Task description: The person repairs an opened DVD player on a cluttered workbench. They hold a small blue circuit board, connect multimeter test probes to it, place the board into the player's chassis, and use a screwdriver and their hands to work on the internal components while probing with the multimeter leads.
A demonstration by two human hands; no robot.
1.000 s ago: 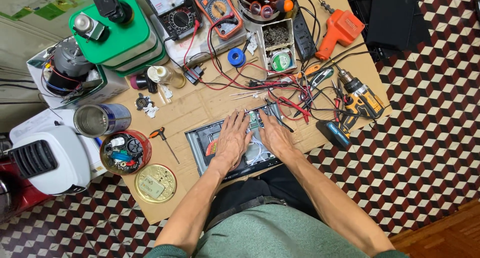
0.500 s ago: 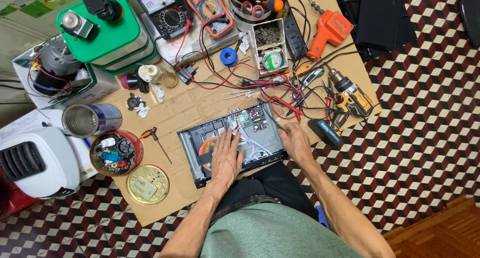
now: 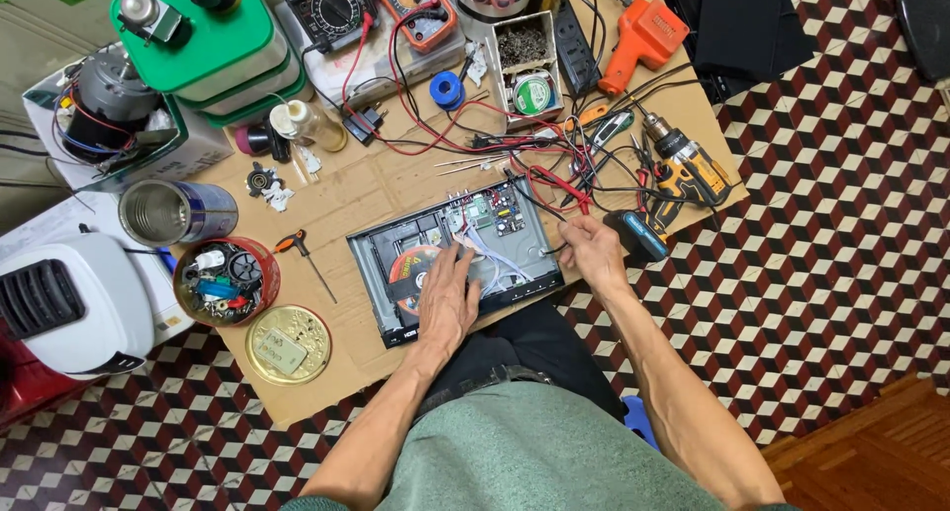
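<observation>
Hands: we see the left hand point(image 3: 447, 303) lying flat, fingers spread, on the opened player point(image 3: 457, 259); its grip is apart, clasping nothing
Right hand: the right hand point(image 3: 592, 254) sits at the player's right end, fingers curled; we cannot tell whether its grip is pinched on one of the thin leads there
Player: a dark, flat case with its lid off, lying near the front edge of the cardboard-covered tabletop point(image 3: 376, 189), green circuit board point(image 3: 487, 214) at its back right, an orange disc point(image 3: 411, 271) at its left
Left of the player: a small screwdriver point(image 3: 302, 254) with a red-and-black handle, then a red tin of small parts point(image 3: 226, 280) and a gold round lid point(image 3: 287, 345) just in front
Right of the player: a blue-and-black battery pack point(image 3: 636, 236) near the right hand, a yellow-and-black drill point(image 3: 685, 165) behind it
Behind: red and black test leads point(image 3: 534, 170) tangled across the middle, two meters point(image 3: 381, 6) at the far edge, an orange soldering gun point(image 3: 641, 38) at the far right
</observation>
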